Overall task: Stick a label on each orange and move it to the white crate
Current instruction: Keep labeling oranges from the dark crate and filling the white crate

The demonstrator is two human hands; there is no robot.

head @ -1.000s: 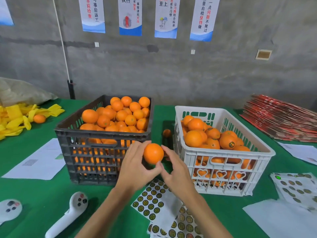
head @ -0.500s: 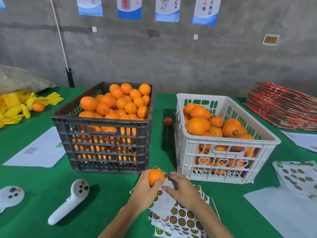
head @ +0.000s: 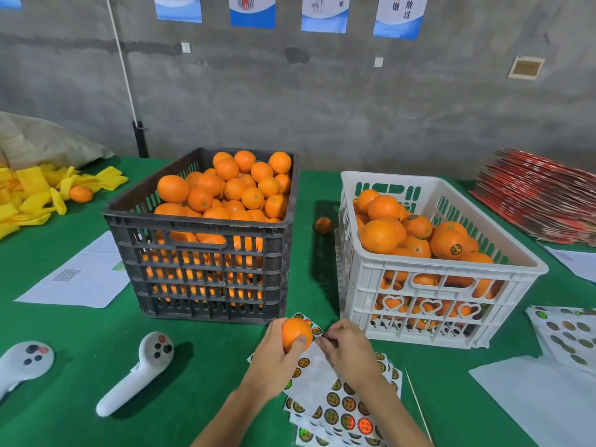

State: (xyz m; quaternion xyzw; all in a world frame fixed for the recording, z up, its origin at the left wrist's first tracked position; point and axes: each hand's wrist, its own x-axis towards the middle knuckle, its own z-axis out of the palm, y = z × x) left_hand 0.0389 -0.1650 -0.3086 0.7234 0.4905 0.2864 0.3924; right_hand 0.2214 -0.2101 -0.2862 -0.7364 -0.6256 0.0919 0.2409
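Note:
My left hand grips an orange just above the label sheets that lie on the green table in front of the crates. Beside it, my right hand pinches a label at the top edge of the sheet, fingertips close to the orange. The black crate at centre left is heaped with oranges. The white crate at right holds several oranges, some with round labels showing.
Two white controllers lie at front left. A loose orange sits between the crates, another among yellow wrappers at far left. More label sheets and papers lie at right, red flat cartons behind.
Both hands came down from between the crates to the label sheets with the orange. My right hand left the orange and now pinches at the sheet.

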